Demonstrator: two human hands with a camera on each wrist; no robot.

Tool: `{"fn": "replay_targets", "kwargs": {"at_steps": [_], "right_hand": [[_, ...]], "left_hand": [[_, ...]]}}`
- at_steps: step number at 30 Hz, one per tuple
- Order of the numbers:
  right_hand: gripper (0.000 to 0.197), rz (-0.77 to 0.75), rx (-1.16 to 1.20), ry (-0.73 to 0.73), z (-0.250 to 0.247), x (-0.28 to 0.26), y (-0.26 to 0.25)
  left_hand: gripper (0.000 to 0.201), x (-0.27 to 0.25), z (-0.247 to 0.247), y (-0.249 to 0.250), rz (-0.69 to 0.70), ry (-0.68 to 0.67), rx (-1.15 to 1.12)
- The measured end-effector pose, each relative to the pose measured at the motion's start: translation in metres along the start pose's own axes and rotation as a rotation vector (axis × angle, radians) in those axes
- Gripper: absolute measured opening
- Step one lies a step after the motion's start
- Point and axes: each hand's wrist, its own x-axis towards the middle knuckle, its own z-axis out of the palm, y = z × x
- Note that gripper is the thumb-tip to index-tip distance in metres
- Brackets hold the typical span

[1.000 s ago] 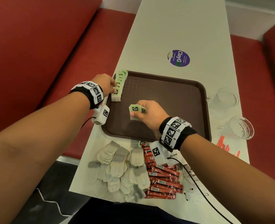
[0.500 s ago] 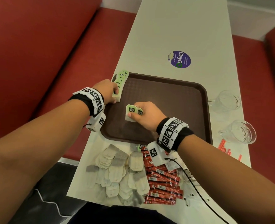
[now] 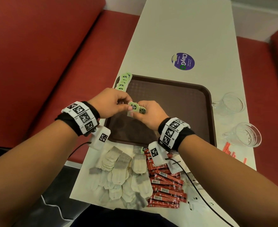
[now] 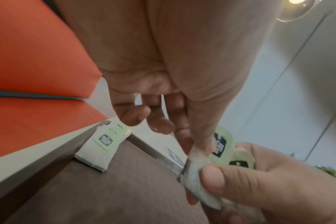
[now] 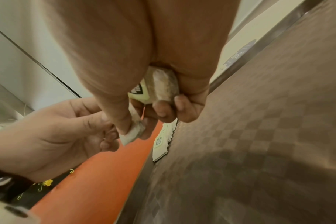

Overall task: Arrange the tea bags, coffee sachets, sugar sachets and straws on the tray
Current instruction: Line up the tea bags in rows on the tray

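Note:
My right hand (image 3: 135,114) grips a small bunch of green-tagged tea bags (image 3: 135,107) above the left half of the brown tray (image 3: 176,99). My left hand (image 3: 125,105) has come up against it and pinches the top tea bag (image 4: 199,153) between thumb and forefinger. In the right wrist view the bunch (image 5: 159,84) sits in the right palm, the thumb pressing one bag (image 5: 132,133). A row of tea bags (image 3: 124,82) leans along the tray's left rim, also seen as the row (image 4: 104,145).
Near the table's front edge lie a pile of loose tea bags (image 3: 118,174), red coffee sachets (image 3: 166,185) and a white sugar sachet (image 3: 174,166). Red straws (image 3: 231,151) and two glass cups (image 3: 230,104) (image 3: 246,135) stand right of the tray. Red benches flank the table.
My left hand has left the row at the tray's left rim and moved right to meet the right hand. It now pinches a tea bag that the right hand holds.

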Motion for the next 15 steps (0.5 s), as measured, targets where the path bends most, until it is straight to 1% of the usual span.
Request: {"fn": "replay_targets", "kwargs": {"at_steps": [2, 4, 6, 8, 11, 13, 15], "right_hand": [[0.013, -0.004, -0.026, 0.001, 0.002, -0.002, 0.002], [0.013, 0.007, -0.033, -0.015, 0.003, -0.006, 0.006], [0.016, 0.022, -0.021, -0.083, 0.002, -0.012, 0.011], [0.021, 0.033, -0.006, -0.186, 0.0, -0.018, 0.014], [0.03, 0.026, -0.009, -0.332, -0.001, -0.028, 0.014], [0.034, 0.012, -0.059, -0.413, 0.0, -0.034, 0.012], [0.038, 0.007, -0.12, -0.48, 0.002, -0.041, 0.011]], "left_hand": [[0.004, -0.001, -0.002, -0.007, -0.065, 0.035, -0.016], [0.007, 0.001, -0.007, -0.018, -0.163, 0.062, 0.027], [0.012, 0.005, -0.01, -0.032, -0.271, 0.045, 0.142], [0.014, 0.011, -0.011, -0.044, -0.353, 0.018, 0.213], [0.017, 0.027, -0.01, -0.055, -0.394, 0.059, 0.241], [0.016, 0.037, -0.01, -0.057, -0.398, 0.101, 0.247], [0.015, 0.045, -0.01, -0.059, -0.418, 0.1, 0.275]]}}
